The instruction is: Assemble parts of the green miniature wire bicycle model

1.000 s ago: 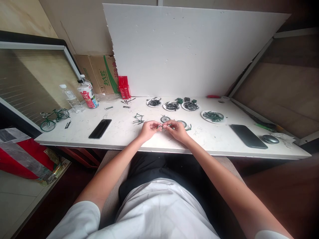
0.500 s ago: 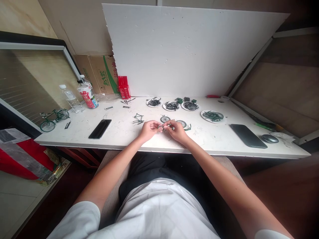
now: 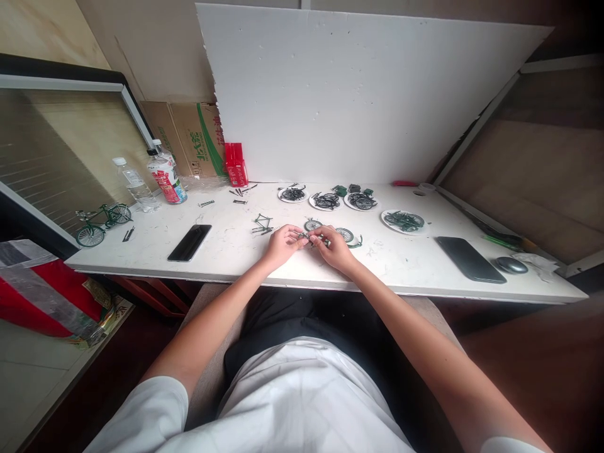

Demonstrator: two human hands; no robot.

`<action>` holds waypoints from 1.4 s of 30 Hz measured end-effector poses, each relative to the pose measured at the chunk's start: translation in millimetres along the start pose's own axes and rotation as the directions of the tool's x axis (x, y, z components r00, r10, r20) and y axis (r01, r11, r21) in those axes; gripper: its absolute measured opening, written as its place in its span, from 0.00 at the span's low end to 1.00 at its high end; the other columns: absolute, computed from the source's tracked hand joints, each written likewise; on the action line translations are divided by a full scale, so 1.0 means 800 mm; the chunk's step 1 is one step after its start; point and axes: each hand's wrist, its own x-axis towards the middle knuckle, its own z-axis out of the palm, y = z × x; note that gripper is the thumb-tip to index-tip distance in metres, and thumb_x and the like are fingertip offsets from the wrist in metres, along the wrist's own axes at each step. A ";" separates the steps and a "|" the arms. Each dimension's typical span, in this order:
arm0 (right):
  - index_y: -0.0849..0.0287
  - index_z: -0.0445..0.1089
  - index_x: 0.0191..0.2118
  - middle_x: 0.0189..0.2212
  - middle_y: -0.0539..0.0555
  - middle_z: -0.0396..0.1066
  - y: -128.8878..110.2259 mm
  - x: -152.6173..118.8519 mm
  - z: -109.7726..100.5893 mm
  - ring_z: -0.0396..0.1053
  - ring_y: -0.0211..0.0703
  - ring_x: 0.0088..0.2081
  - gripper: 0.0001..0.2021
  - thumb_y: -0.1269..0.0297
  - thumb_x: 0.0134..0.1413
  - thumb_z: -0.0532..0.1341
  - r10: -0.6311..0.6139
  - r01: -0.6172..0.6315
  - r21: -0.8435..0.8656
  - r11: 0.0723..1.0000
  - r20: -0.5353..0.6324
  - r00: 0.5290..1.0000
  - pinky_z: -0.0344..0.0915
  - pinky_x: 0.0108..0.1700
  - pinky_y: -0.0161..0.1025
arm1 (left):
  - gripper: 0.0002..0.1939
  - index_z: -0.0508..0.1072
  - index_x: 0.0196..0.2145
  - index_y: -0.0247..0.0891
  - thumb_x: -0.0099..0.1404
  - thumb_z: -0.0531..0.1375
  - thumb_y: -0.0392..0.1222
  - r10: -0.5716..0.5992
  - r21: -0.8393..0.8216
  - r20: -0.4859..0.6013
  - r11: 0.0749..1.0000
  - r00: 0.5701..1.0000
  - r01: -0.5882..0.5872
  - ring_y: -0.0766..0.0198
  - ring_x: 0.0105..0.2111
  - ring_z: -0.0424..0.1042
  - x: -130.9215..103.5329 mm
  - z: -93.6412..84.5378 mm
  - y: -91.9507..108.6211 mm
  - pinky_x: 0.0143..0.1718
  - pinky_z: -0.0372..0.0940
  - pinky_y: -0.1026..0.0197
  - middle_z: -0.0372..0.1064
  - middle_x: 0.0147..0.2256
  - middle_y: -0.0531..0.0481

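Observation:
My left hand (image 3: 284,244) and my right hand (image 3: 331,245) meet above the table, fingertips pinched together on a small dark model bicycle part (image 3: 306,237). Its exact kind is too small to make out. Just left of my left hand lies a green model bicycle frame (image 3: 262,223). Beyond my fingers is a small spoked wheel (image 3: 312,224), and another spoked wheel (image 3: 346,234) shows partly behind my right hand. A curved green piece (image 3: 357,241), perhaps a mudguard, lies beside that second wheel.
White plates of dark parts (image 3: 292,193) stand along the back, with a plate of green parts (image 3: 403,221) to the right. An assembled model bicycle (image 3: 104,224), bottles (image 3: 166,179) and a phone (image 3: 189,243) are left; a dark flat slab (image 3: 470,259) and mouse (image 3: 511,265) are right.
The small part between my fingertips has turned slightly, and more of it shows. Both hands stay in nearly the same place; the view has shifted a little.

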 end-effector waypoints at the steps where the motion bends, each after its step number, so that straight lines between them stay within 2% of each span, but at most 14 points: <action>1: 0.53 0.76 0.45 0.43 0.59 0.79 0.000 0.000 0.000 0.73 0.56 0.48 0.14 0.50 0.74 0.59 0.005 -0.005 -0.006 1.000 -0.013 1.000 0.69 0.50 0.52 | 0.22 0.76 0.48 0.37 0.63 0.73 0.52 0.006 0.053 -0.004 0.999 1.000 -0.006 0.59 0.36 0.79 0.001 -0.004 0.002 0.40 0.73 0.56 0.79 0.42 0.43; 3: 0.52 0.76 0.46 0.44 0.59 0.79 0.001 0.000 0.001 0.73 0.56 0.48 0.14 0.49 0.74 0.59 0.021 -0.022 -0.023 0.999 -0.042 0.999 0.69 0.50 0.52 | 0.17 0.78 0.47 0.38 0.65 0.72 0.50 0.041 0.223 -0.015 0.974 0.999 -0.037 0.58 0.36 0.78 0.004 -0.020 0.008 0.41 0.73 0.56 0.80 0.44 0.42; 5: 0.52 0.75 0.46 0.44 0.59 0.78 0.001 0.001 0.001 0.72 0.56 0.49 0.15 0.49 0.75 0.58 0.042 -0.044 -0.036 0.998 -0.066 0.997 0.69 0.51 0.53 | 0.09 0.80 0.43 0.38 0.67 0.69 0.44 0.087 0.423 -0.046 0.904 0.995 -0.059 0.58 0.36 0.77 0.009 -0.042 0.015 0.42 0.71 0.55 0.81 0.46 0.42; 8: 0.52 0.75 0.47 0.46 0.59 0.78 0.001 0.001 0.001 0.72 0.57 0.51 0.15 0.48 0.75 0.57 0.073 -0.075 -0.027 0.997 -0.076 0.994 0.70 0.50 0.52 | 0.05 0.82 0.41 0.38 0.66 0.67 0.36 0.136 0.679 -0.102 0.733 0.986 -0.031 0.54 0.39 0.77 0.016 -0.079 0.023 0.46 0.70 0.53 0.81 0.45 0.42; 10: 0.52 0.75 0.46 0.47 0.59 0.79 0.001 0.001 0.001 0.72 0.56 0.51 0.16 0.47 0.75 0.57 0.082 -0.084 -0.016 0.996 -0.067 0.994 0.71 0.48 0.51 | 0.05 0.83 0.40 0.39 0.66 0.66 0.35 0.126 0.765 -0.118 0.644 0.985 0.010 0.51 0.42 0.78 0.019 -0.097 0.025 0.47 0.69 0.53 0.81 0.45 0.41; 12: 0.52 0.75 0.46 0.47 0.60 0.79 0.000 0.001 0.001 0.72 0.56 0.51 0.16 0.47 0.74 0.58 0.084 -0.085 -0.014 0.996 -0.057 0.995 0.71 0.47 0.50 | 0.04 0.83 0.37 0.40 0.66 0.67 0.37 0.083 0.796 -0.114 0.604 0.990 0.041 0.50 0.42 0.78 0.021 -0.108 0.025 0.45 0.69 0.53 0.81 0.43 0.42; 20: 0.52 0.75 0.46 0.46 0.60 0.79 -0.002 0.001 0.000 0.72 0.57 0.51 0.15 0.48 0.74 0.58 0.075 -0.076 -0.022 0.997 -0.054 0.996 0.72 0.48 0.51 | 0.05 0.84 0.36 0.40 0.67 0.65 0.38 -0.006 0.873 -0.120 0.475 0.993 0.108 0.46 0.41 0.78 0.019 -0.106 0.022 0.43 0.68 0.51 0.80 0.43 0.39; 27: 0.52 0.76 0.47 0.46 0.60 0.79 0.004 0.000 0.001 0.72 0.58 0.51 0.15 0.47 0.74 0.58 0.056 -0.058 -0.036 0.998 -0.050 0.997 0.72 0.49 0.53 | 0.08 0.80 0.32 0.40 0.67 0.62 0.36 -0.012 0.877 -0.075 0.475 0.997 0.072 0.49 0.40 0.77 0.016 -0.103 0.020 0.41 0.67 0.53 0.80 0.41 0.39; 30: 0.51 0.76 0.48 0.47 0.60 0.79 0.002 -0.001 0.000 0.72 0.58 0.52 0.16 0.47 0.75 0.58 0.057 -0.059 -0.033 0.998 -0.056 0.997 0.72 0.50 0.53 | 0.06 0.80 0.33 0.39 0.67 0.63 0.38 0.005 0.758 -0.038 0.651 0.999 0.025 0.50 0.42 0.77 0.020 -0.097 0.019 0.45 0.68 0.54 0.81 0.41 0.40; 32: 0.51 0.75 0.48 0.47 0.60 0.79 0.000 0.000 0.000 0.72 0.58 0.52 0.15 0.47 0.75 0.58 0.053 -0.055 -0.033 0.998 -0.062 0.997 0.72 0.50 0.53 | 0.08 0.81 0.37 0.38 0.68 0.64 0.43 0.016 0.562 -0.049 0.827 0.999 0.014 0.52 0.43 0.78 0.023 -0.089 0.019 0.47 0.69 0.55 0.82 0.43 0.41; 34: 0.51 0.75 0.48 0.47 0.60 0.79 -0.002 0.000 0.000 0.73 0.58 0.51 0.15 0.48 0.75 0.58 0.045 -0.047 -0.036 0.998 -0.065 0.997 0.71 0.50 0.53 | 0.14 0.81 0.41 0.37 0.68 0.66 0.51 -0.054 0.310 -0.084 0.948 0.995 0.078 0.55 0.40 0.77 0.024 -0.077 0.021 0.43 0.69 0.57 0.81 0.43 0.41; 36: 0.51 0.75 0.48 0.46 0.60 0.79 -0.004 0.000 -0.001 0.73 0.58 0.50 0.14 0.49 0.75 0.58 0.031 -0.034 -0.044 0.998 -0.067 0.997 0.71 0.49 0.54 | 0.21 0.80 0.42 0.37 0.66 0.69 0.59 -0.166 0.092 -0.037 0.981 0.985 0.169 0.60 0.34 0.73 0.022 -0.063 0.024 0.35 0.66 0.60 0.79 0.39 0.43; 38: 0.51 0.75 0.48 0.45 0.59 0.79 -0.005 -0.001 -0.001 0.73 0.58 0.49 0.14 0.50 0.75 0.58 0.011 -0.015 -0.057 0.998 -0.068 0.998 0.70 0.51 0.55 | 0.22 0.80 0.40 0.37 0.65 0.70 0.61 -0.185 -0.065 0.055 0.980 0.981 0.189 0.64 0.32 0.70 0.016 -0.048 0.026 0.32 0.62 0.63 0.76 0.36 0.46; 42: 0.51 0.75 0.47 0.44 0.58 0.79 -0.006 0.000 -0.001 0.73 0.58 0.49 0.12 0.51 0.75 0.58 -0.032 0.026 -0.069 0.997 -0.075 0.997 0.68 0.55 0.56 | 0.23 0.81 0.40 0.37 0.60 0.75 0.58 -0.218 -0.298 0.131 0.922 0.967 0.248 0.64 0.41 0.74 0.005 -0.022 0.027 0.37 0.66 0.65 0.76 0.42 0.45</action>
